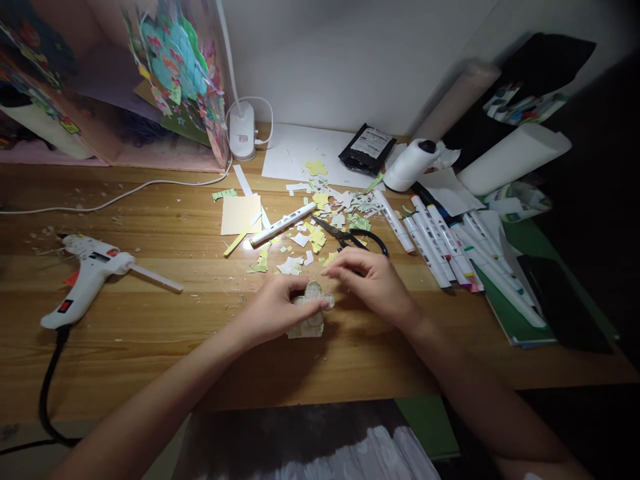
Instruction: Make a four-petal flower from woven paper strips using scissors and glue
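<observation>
Between the thumb and fingers of my left hand [275,308] is a small pale greenish paper craft piece [314,325] with rounded lobes, held low over the wooden table. Part of it is covered by my thumb. My right hand [373,285] hovers just right of the piece, apart from it, its fingertips pinched together. Whether anything sits in that pinch is too small to make out. Right behind my right hand lie black-handled scissors [345,237], their handles partly hidden by it. Paper scraps [316,237] in yellow, green and white spread around the blades.
A white glue gun [93,270] with a glue stick lies left. A marker [283,225] rests beside a cream paper square [241,215]; several markers [435,243] are piled right. Behind stand a white power strip [243,130], black packet [367,148] and decorated box [165,143].
</observation>
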`<state>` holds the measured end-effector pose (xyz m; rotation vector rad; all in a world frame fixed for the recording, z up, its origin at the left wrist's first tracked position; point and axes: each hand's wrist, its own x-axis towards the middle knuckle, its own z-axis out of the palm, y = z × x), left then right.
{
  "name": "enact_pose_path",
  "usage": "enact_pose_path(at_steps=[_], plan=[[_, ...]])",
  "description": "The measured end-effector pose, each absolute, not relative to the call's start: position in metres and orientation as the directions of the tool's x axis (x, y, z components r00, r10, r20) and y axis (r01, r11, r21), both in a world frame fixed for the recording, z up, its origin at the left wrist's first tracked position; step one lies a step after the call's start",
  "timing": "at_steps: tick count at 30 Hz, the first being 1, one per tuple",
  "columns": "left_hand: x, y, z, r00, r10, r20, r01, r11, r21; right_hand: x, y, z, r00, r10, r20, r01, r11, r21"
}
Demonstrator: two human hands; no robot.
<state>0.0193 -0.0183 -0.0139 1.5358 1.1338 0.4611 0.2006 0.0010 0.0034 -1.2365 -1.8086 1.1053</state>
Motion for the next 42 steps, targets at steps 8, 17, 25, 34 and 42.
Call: enact_pose_path(at_steps=[8, 17, 25, 34, 42], plan=[[0.019, -0.02, -0.016, 0.5, 0.838, -0.218, 0.425, -0.018, 0.905, 0.193, -0.009, -0.002, -0.343, 0.939, -0.035, 0.456, 0.134, -0.88], [0.019, -0.018, -0.01, 0.471, 0.826, -0.31, 0.409, 0.107, 0.906, 0.199, -0.005, 0.003, -0.427, 0.895, 0.131, 0.558, 0.374, -0.741], [0.02, -0.018, -0.008, 0.461, 0.795, -0.394, 0.363, 0.236, 0.901, 0.204, 0.002, 0.005, -0.336, 0.928, 0.161, 0.512, 0.324, -0.796], [0.019, -0.017, -0.004, 0.47, 0.828, -0.304, 0.383, 0.119, 0.916, 0.205, 0.005, -0.001, -0.431, 0.874, -0.222, 0.358, -0.06, -0.932], [0.015, -0.015, 0.001, 0.445, 0.864, -0.236, 0.411, 0.038, 0.911, 0.215, 0.015, 0.001, -0.622, 0.701, -0.349, 0.229, -0.264, -0.937]])
